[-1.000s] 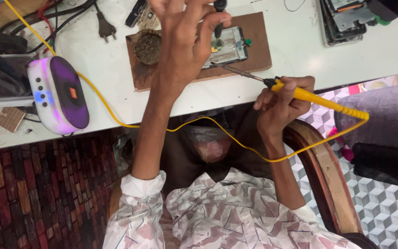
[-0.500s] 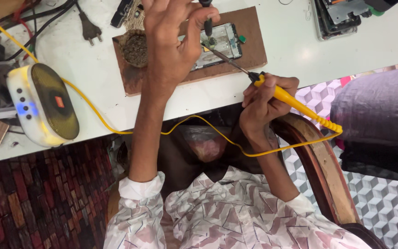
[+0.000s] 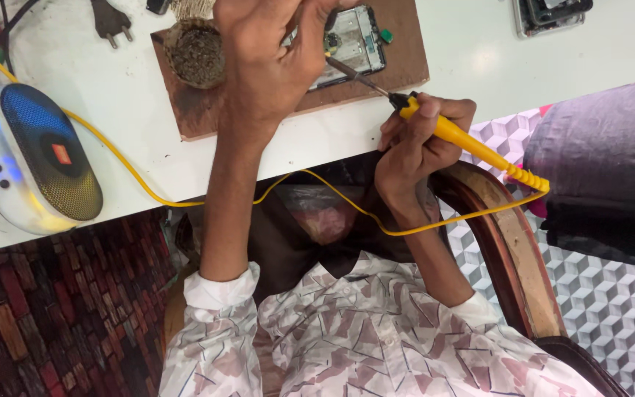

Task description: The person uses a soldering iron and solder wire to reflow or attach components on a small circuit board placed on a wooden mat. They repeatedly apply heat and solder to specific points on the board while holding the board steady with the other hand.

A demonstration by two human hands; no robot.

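My right hand [image 3: 417, 147] grips the yellow soldering iron [image 3: 453, 136], tip on the opened phone [image 3: 354, 40] at top centre. My left hand [image 3: 266, 59] pinches something unclear above it. Brown board [image 3: 406, 66], white table [image 3: 479, 51], speaker [image 3: 34, 158] left, patterned floor [image 3: 604, 301] lower right.

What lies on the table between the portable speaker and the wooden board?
In the head view, between speaker and wooden board, only the yellow cord crosses bare white table.

A small phone-repair workshop: an opened phone [image 3: 350, 40] on a wooden board [image 3: 406, 59], a yellow soldering iron [image 3: 464, 143], loose cables across the white desk [image 3: 479, 51]
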